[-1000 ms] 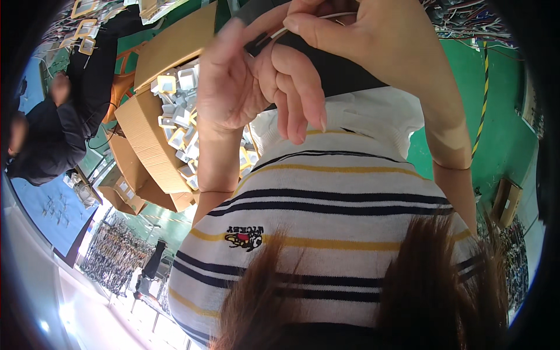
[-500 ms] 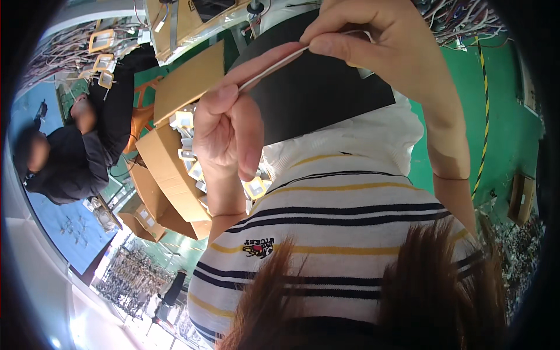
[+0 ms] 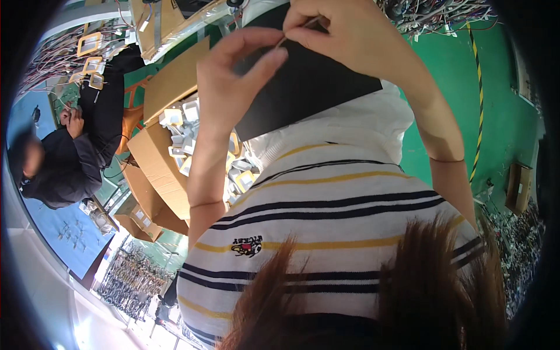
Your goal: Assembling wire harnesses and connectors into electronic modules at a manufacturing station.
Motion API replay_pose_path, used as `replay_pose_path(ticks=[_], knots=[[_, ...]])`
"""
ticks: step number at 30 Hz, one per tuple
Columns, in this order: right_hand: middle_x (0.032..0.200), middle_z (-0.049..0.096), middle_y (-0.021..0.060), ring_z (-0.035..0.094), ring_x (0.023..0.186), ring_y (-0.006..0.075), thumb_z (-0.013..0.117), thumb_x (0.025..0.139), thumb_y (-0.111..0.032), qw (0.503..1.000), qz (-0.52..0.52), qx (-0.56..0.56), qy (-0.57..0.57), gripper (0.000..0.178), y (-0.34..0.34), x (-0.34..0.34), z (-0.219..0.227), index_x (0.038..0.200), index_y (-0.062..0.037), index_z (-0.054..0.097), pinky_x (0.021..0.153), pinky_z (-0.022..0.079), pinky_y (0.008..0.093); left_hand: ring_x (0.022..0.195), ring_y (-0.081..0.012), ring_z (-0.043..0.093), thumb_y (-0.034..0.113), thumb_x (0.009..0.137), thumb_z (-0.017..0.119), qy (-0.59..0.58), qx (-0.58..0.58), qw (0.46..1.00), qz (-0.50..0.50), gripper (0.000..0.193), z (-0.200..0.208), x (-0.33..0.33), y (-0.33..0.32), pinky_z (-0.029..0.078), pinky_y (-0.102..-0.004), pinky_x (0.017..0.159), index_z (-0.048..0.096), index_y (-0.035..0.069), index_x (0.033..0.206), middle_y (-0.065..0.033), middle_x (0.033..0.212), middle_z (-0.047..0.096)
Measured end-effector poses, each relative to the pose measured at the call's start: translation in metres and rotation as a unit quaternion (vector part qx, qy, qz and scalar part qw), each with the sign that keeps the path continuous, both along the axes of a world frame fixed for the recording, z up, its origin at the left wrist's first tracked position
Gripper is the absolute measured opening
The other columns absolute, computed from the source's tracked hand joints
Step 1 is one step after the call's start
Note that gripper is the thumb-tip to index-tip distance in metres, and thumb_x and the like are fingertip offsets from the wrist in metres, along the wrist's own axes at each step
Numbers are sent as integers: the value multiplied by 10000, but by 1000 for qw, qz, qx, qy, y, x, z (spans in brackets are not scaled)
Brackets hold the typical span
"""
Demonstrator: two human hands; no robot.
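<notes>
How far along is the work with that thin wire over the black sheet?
Done: cannot tell; no finished piece shows. In hand: the right hand pinches a thin wire while the left hand reaches its fingers toward it, above the black sheet. Left: many small framed parts sit in the open cardboard box.

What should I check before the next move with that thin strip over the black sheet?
1. Right hand grip on the thin strip: ok, pinched at the fingertips.
2. Left hand on the strip's other end: cannot tell, the fingertips meet it but the hold is hidden.
3. Black sheet supported: cannot tell, the hands cover its upper edge.
4. Open cardboard box of small parts beside the left arm: ok, apart from it.
</notes>
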State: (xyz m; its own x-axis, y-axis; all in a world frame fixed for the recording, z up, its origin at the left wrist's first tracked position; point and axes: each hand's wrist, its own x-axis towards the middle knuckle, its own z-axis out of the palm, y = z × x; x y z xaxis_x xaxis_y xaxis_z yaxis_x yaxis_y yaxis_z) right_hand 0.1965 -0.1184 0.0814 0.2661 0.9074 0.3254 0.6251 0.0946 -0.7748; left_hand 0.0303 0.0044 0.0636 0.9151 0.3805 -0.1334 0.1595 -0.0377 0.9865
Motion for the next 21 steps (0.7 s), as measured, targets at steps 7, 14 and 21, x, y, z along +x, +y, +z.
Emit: replay_pose_path(ticks=[7, 14, 21], knots=[[793, 548, 109, 539, 743, 305, 654, 754, -67, 995, -29, 93, -16, 80, -5, 10, -21, 760, -20, 590, 653, 425, 380, 769, -135, 655, -2, 834, 662, -67, -80, 986, 129, 102, -36, 31, -11, 528, -224, 740, 642, -50, 922, -112, 857, 679], [944, 599, 61, 601, 927, 249, 632, 829, -57, 976, 104, -158, -105, 216, -77, 28, -86, 1034, -16, 577, 786, 492, 332, 874, -194, 650, 85, 896, 591, 38, -310, 945, 96, 150, -84, 27, -31, 518, -361, 894, 622, -31, 988, -141, 994, 660], [921, 526, 67, 563, 893, 250, 649, 777, -52, 962, 116, -209, -132, 155, -68, 21, -119, 903, -14, 567, 760, 479, 346, 891, -174, 652, 85, 891, 607, 41, -435, 894, 104, 144, -115, 29, -56, 512, -316, 885, 616, -20, 989, -128, 973, 670]])
